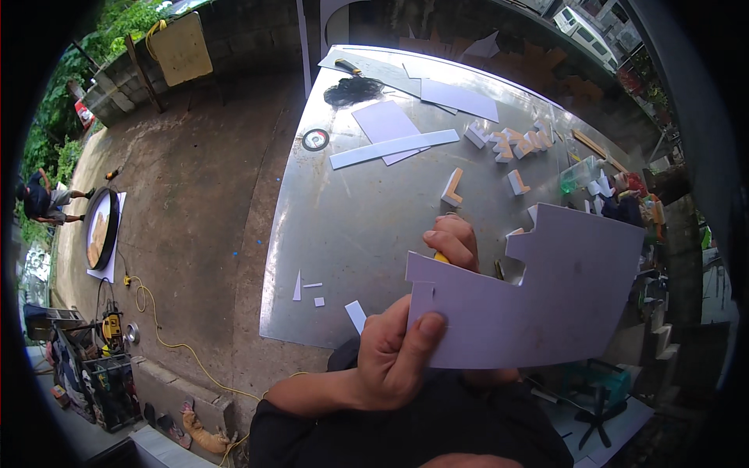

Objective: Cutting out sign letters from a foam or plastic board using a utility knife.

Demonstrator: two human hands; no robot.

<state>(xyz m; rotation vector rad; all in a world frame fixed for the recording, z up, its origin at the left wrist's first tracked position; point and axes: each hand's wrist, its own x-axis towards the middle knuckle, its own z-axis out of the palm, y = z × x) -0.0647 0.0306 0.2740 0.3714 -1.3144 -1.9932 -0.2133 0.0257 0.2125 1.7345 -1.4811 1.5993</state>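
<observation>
A white stiff sheet [546, 288] with a stepped notch cut into its far edge is raised over the near side of the metal table. My left hand [398, 343] grips its left end, the thumb flat on the face and the fingers behind. Beyond the sheet, my right hand [455, 238] is closed, with its wrist hidden by the sheet. A bit of a yellow tool [441, 257] shows in its fingers; the rest is covered, so its kind is unclear. Just past this hand stands an L-shaped block [451, 187] with white sides and a tan face.
On the metal table [374, 218] lie several letter-shaped blocks [519, 144], white offcuts [390, 129], a round disc [315, 140] and a utility knife [347, 67]. Clutter with a green bottle [577, 175] lines the right edge. Far left, a person [47, 199] stands by a round black-rimmed piece [103, 228].
</observation>
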